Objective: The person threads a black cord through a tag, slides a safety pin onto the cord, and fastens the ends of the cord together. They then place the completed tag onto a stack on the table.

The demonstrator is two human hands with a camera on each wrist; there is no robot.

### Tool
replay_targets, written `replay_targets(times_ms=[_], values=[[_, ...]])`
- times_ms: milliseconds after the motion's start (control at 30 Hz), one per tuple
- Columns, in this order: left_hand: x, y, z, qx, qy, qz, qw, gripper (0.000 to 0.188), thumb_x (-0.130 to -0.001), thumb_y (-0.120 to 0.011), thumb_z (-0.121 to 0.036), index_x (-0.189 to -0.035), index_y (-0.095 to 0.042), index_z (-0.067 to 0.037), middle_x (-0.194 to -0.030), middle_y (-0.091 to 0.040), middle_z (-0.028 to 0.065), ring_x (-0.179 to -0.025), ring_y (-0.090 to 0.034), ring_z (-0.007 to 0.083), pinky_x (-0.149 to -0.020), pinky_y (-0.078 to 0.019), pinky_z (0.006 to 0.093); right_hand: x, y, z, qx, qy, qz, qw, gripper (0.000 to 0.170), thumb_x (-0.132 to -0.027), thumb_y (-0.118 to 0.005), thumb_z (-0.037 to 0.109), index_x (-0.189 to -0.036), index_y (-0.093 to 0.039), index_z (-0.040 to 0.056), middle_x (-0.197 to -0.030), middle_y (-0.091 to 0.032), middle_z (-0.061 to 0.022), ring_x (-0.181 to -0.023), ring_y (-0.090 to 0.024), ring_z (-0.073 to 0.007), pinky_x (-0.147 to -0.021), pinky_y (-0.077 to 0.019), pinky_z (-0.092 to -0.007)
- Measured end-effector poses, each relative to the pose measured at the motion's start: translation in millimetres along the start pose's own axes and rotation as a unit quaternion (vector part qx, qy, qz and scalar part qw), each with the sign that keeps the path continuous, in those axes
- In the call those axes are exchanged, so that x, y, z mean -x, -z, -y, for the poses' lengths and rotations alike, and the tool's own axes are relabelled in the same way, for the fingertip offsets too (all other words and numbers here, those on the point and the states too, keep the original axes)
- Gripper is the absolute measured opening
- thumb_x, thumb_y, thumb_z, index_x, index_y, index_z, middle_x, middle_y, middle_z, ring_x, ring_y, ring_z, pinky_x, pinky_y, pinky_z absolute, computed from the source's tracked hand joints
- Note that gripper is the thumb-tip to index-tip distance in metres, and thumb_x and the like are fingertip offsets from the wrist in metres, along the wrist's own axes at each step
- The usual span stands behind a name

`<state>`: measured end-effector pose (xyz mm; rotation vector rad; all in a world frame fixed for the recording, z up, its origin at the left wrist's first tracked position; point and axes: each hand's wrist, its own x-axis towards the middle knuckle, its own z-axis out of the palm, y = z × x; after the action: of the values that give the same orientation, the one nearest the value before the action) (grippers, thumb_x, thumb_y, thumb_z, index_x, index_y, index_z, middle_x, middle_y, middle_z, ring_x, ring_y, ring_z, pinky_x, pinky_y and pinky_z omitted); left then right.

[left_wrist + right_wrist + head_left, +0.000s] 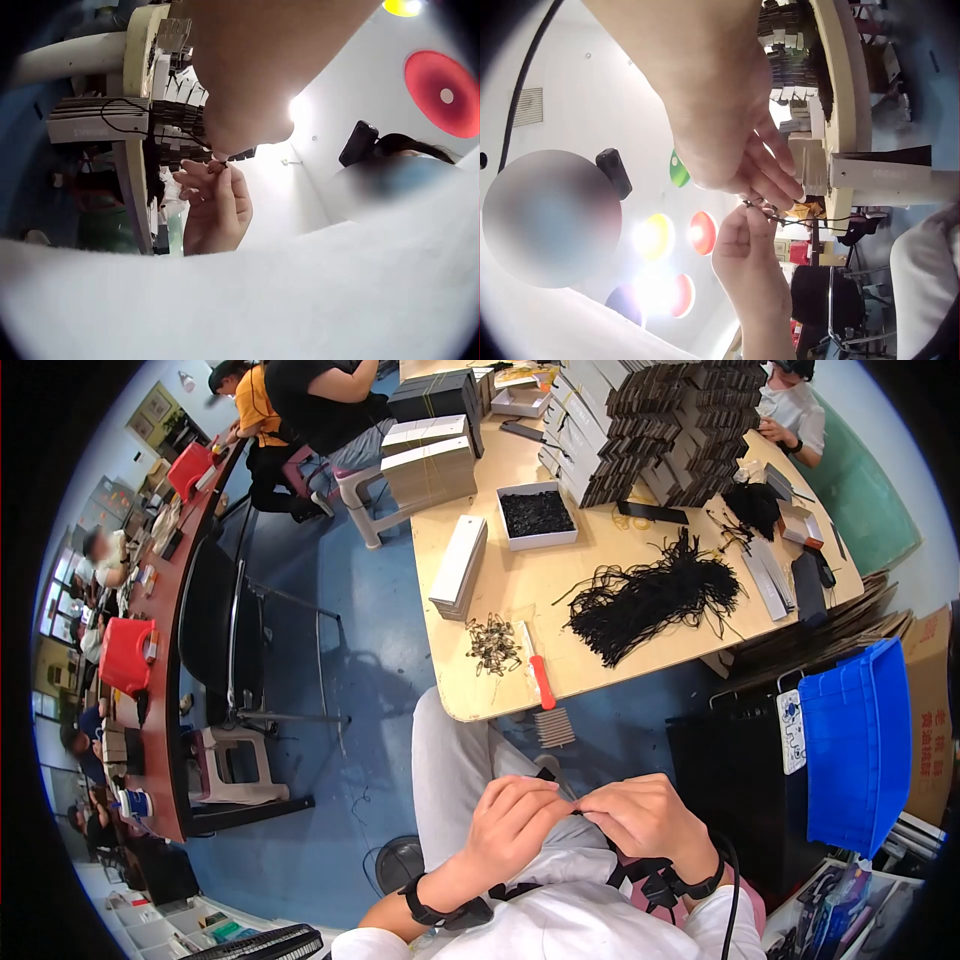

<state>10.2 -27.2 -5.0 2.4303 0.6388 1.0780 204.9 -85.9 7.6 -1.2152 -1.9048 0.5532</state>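
Above the lap, my left hand (515, 820) and right hand (645, 820) meet fingertip to fingertip. Between them is a thin black cord (817, 220), pinched by the thumb and fingers of each hand. In the left wrist view, a loop of that cord (120, 101) hangs away from the fingers across a stack of white cards (97, 131). The layered edges of this card stack (555, 728) show just below the table's front edge. Fingers cover the small part being handled. A heap of black cords (650, 600) lies on the table ahead.
Near the table's front edge lie a pile of small metal pins (493, 645) and a red-handled cutter (540, 680). Behind are a white card stack (460, 565), a white box (537, 540) of black pieces and tall stacked cards (650, 440). A blue crate (855, 750) stands right.
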Motion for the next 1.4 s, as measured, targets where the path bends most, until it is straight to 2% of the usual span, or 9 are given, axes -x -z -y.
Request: replay_targets(times_ms=[300,500,567,667,800,967,1033,1067,1400], values=[[-2,2,1,-0.004,-0.004,0.019,1.000,0.021,-0.062,-0.068,-0.001,-0.082,-0.066,-0.005,-0.081,-0.063,0.0055,-0.085,-0.062,0.0220,-0.073,-0.0476,0.0355,-3,0,-2,0.027,0.021,0.020,0.999,0.012,-0.076,-0.071,0.006,-0.083,-0.063,0.0035,-0.075,-0.068,-0.0087,-0.063,-0.067,-0.0224,-0.053,-0.0506,-0.0302],[-2,2,0,0.017,0.008,0.036,0.999,0.023,-0.061,-0.067,0.001,-0.083,-0.065,-0.004,-0.082,-0.063,0.0061,-0.086,-0.062,0.0225,-0.074,-0.0466,0.0349,-1,-4,-6,0.051,0.041,0.013,0.998,0.014,-0.067,-0.070,0.001,-0.077,-0.062,0.0052,-0.066,-0.063,-0.0057,-0.056,-0.062,-0.0195,-0.051,-0.0488,-0.0281],[-2,3,-1,0.027,0.014,0.042,0.999,0.024,-0.061,-0.066,0.003,-0.083,-0.065,-0.004,-0.083,-0.063,0.0061,-0.086,-0.062,0.0225,-0.074,-0.0461,0.0347,-1,-6,-6,0.071,0.055,-0.018,0.996,0.016,-0.062,-0.069,0.000,-0.074,-0.061,0.0064,-0.061,-0.059,-0.0040,-0.052,-0.059,-0.0178,-0.049,-0.0471,-0.0268],[-2,2,-1,0.042,0.019,0.048,0.998,0.026,-0.060,-0.065,0.004,-0.084,-0.064,-0.005,-0.083,-0.063,0.0064,-0.086,-0.063,0.0225,-0.074,-0.0454,0.0344,-2,-6,-5,0.073,0.065,-0.038,0.995,0.017,-0.059,-0.068,0.000,-0.073,-0.061,0.0067,-0.060,-0.058,-0.0036,-0.051,-0.059,-0.0178,-0.048,-0.0462,-0.0265],[0,0,-1,0.053,0.026,0.042,0.997,0.027,-0.059,-0.067,0.006,-0.084,-0.064,-0.005,-0.083,-0.063,0.0054,-0.086,-0.062,0.0224,-0.074,-0.0452,0.0337,-2,-4,-5,0.072,0.066,-0.051,0.994,0.016,-0.060,-0.068,-0.001,-0.073,-0.061,0.0065,-0.061,-0.059,-0.0034,-0.052,-0.060,-0.0177,-0.048,-0.0464,-0.0261],[1,1,-1,0.049,0.045,0.037,0.997,0.028,-0.059,-0.069,0.006,-0.084,-0.064,-0.006,-0.084,-0.063,0.0041,-0.087,-0.062,0.0219,-0.073,-0.0447,0.0331,2,-2,-10,-0.004,0.015,-0.033,0.999,0.016,-0.069,-0.071,0.000,-0.084,-0.065,0.0042,-0.066,-0.064,-0.0065,-0.057,-0.065,-0.0207,-0.050,-0.0490,-0.0283],[3,2,1,0.043,0.041,0.064,0.996,0.022,-0.069,-0.063,0.002,-0.090,-0.063,-0.004,-0.088,-0.061,0.0049,-0.091,-0.061,0.0204,-0.076,-0.0437,0.0327,3,0,-10,-0.017,0.006,-0.024,1.000,0.017,-0.070,-0.071,0.001,-0.086,-0.066,0.0039,-0.067,-0.065,-0.0072,-0.057,-0.065,-0.0214,-0.050,-0.0495,-0.0287],[3,2,1,0.042,0.042,0.063,0.996,0.022,-0.069,-0.063,0.002,-0.090,-0.063,-0.004,-0.088,-0.061,0.0049,-0.091,-0.061,0.0204,-0.076,-0.0437,0.0327,2,1,-10,-0.030,-0.004,-0.015,0.999,0.018,-0.072,-0.072,0.003,-0.089,-0.066,0.0036,-0.068,-0.065,-0.0078,-0.057,-0.064,-0.0221,-0.051,-0.0500,-0.0291],[4,1,3,0.022,0.026,0.097,0.995,0.022,-0.069,-0.061,-0.001,-0.091,-0.063,-0.004,-0.090,-0.061,0.0044,-0.093,-0.061,0.0197,-0.079,-0.0441,0.0326,3,-4,-14,0.016,0.016,0.009,1.000,0.012,-0.069,-0.070,0.002,-0.078,-0.064,0.0057,-0.059,-0.058,-0.0049,-0.049,-0.058,-0.0196,-0.047,-0.0456,-0.0285]])
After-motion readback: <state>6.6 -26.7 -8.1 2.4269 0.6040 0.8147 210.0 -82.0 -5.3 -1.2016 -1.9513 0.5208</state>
